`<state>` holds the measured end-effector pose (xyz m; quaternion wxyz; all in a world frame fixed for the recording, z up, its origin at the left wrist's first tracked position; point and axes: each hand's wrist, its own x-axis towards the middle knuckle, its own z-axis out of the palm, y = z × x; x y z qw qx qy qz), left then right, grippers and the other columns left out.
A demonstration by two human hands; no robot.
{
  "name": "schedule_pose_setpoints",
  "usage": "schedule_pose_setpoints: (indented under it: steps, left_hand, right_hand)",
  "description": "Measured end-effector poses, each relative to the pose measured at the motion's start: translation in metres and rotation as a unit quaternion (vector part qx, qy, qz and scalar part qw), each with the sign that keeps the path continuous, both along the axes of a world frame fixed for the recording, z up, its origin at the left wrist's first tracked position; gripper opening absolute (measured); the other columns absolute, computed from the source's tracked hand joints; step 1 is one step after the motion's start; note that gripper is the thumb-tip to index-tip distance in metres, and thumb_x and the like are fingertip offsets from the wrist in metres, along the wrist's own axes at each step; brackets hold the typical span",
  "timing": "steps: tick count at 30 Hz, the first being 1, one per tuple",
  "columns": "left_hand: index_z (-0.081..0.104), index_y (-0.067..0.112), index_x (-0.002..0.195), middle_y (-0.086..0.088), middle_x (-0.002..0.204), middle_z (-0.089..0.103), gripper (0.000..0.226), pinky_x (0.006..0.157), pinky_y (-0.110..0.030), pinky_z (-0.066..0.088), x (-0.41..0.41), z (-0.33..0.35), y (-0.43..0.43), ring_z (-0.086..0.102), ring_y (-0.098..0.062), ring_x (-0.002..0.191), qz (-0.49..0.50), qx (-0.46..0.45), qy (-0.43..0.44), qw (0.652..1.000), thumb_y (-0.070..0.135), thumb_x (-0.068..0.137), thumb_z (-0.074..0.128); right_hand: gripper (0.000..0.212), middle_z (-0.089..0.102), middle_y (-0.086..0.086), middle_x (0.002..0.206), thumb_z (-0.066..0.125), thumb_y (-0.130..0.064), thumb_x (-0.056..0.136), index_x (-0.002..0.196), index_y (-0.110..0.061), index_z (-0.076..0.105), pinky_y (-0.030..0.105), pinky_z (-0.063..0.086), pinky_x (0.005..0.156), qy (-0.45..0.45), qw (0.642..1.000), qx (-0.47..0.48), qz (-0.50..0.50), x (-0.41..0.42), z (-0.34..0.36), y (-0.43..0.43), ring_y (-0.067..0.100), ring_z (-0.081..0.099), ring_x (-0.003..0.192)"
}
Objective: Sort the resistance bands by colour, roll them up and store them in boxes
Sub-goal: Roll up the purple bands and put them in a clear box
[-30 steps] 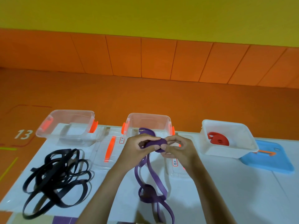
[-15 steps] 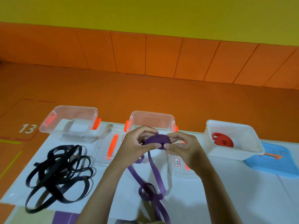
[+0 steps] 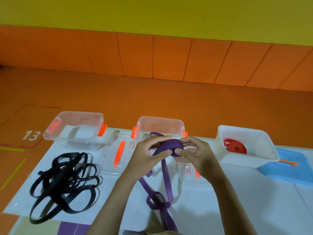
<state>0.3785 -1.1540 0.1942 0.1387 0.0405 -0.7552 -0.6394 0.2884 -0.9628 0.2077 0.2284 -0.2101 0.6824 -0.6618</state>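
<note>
My left-hand fingers point(image 3: 162, 153) and right-hand fingers point(image 3: 179, 151) curl in from either side and pinch a half-wound purple roll point(image 3: 171, 145), thumbs on its near face, the other fingertips over its top. The left hand point(image 3: 145, 156) and right hand point(image 3: 199, 156) hold it clear of the white table point(image 3: 237, 200), so they block my view of what lies straight beneath. From the roll the loose purple band point(image 3: 159, 200) hangs toward 6 o'clock, crosses itself in a loop on the table and runs out of view at the bottom. At 12 o'clock, just behind the roll, stands the middle clear box point(image 3: 159, 120) with orange latches; a small purple loop point(image 3: 155, 134) shows against it above my left fingers, and I cannot tell whether it lies inside. A clear lid point(image 3: 118, 155) with an orange handle lies at 9 o'clock, and a second clear lid point(image 3: 187, 175) sits partly under my right wrist. At 10 o'clock is the left clear box point(image 3: 79, 116). At 8 o'clock the black bands point(image 3: 64, 180) lie in a loose tangle. At 3 o'clock the white box point(image 3: 237, 161) holds a rolled red band point(image 3: 235, 147), with a blue lid point(image 3: 291, 170) just beyond it.
</note>
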Motion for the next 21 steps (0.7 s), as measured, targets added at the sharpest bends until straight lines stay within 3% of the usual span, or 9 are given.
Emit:
schedule_pose_setpoints:
  steps: [3, 6, 11, 13, 17, 21]
  left_hand:
    - [0.076, 0.033, 0.119, 0.006, 0.116, 0.078, 0.037, 0.098, -0.036, 0.059, -0.002, 0.003, 0.003, 0.073, -0.021, 0.113, 0.045, 0.048, 0.021, 0.998, 0.026, 0.084, 0.087]
    - [0.08, 0.032, 0.112, 0.007, 0.115, 0.078, 0.033, 0.097, -0.039, 0.061, -0.003, 0.007, -0.006, 0.073, -0.021, 0.113, 0.036, 0.023, 0.019, 0.999, 0.031, 0.081, 0.088]
    - [0.08, 0.039, 0.108, 0.009, 0.109, 0.08, 0.033, 0.092, -0.027, 0.06, -0.003, 0.021, -0.022, 0.075, -0.016, 0.106, -0.04, -0.005, -0.027, 0.999, 0.032, 0.078, 0.091]
    - [0.08, 0.036, 0.108, 0.01, 0.107, 0.08, 0.032, 0.089, -0.021, 0.058, -0.002, 0.021, -0.023, 0.076, -0.014, 0.103, -0.048, -0.036, -0.029, 0.998, 0.023, 0.081, 0.09]
    - [0.079, 0.041, 0.107, 0.019, 0.104, 0.078, 0.035, 0.087, -0.014, 0.056, 0.002, 0.016, -0.014, 0.075, -0.005, 0.101, -0.032, -0.1, -0.017, 0.994, 0.017, 0.083, 0.088]
    - [0.079, 0.031, 0.116, 0.019, 0.108, 0.079, 0.036, 0.09, -0.016, 0.057, 0.003, 0.01, 0.002, 0.075, -0.004, 0.103, 0.026, -0.047, 0.006, 0.999, 0.027, 0.082, 0.09]
  right_hand:
    - [0.018, 0.077, 0.01, 0.108, 0.082, -0.013, 0.089, 0.103, -0.01, 0.071, 0.035, 0.064, 0.082, -0.061, 0.996, -0.071, -0.007, 0.005, -0.005, -0.005, 0.033, 0.078, 0.097]
    - [0.023, 0.072, 0.018, 0.12, 0.082, -0.011, 0.088, 0.102, -0.003, 0.065, 0.041, 0.062, 0.09, -0.118, 0.985, -0.122, 0.005, 0.013, -0.014, -0.01, 0.041, 0.074, 0.109]
    - [0.022, 0.068, 0.02, 0.129, 0.08, -0.01, 0.089, 0.102, -0.004, 0.063, 0.046, 0.059, 0.097, -0.169, 0.972, -0.159, 0.041, 0.02, -0.024, -0.01, 0.039, 0.068, 0.121]
    - [0.023, 0.071, 0.017, 0.125, 0.082, -0.013, 0.088, 0.103, -0.007, 0.065, 0.044, 0.059, 0.097, -0.142, 0.983, -0.109, 0.048, 0.02, -0.021, -0.008, 0.035, 0.07, 0.118]
    - [0.032, 0.077, -0.007, 0.105, 0.09, -0.018, 0.082, 0.107, -0.029, 0.072, 0.024, 0.057, 0.085, 0.027, 0.997, 0.076, 0.015, 0.013, -0.005, -0.003, 0.014, 0.071, 0.097]
    - [0.025, 0.079, -0.01, 0.098, 0.089, -0.021, 0.082, 0.103, -0.027, 0.076, 0.018, 0.056, 0.08, 0.092, 0.994, 0.064, 0.003, 0.009, 0.007, 0.002, 0.012, 0.073, 0.094]
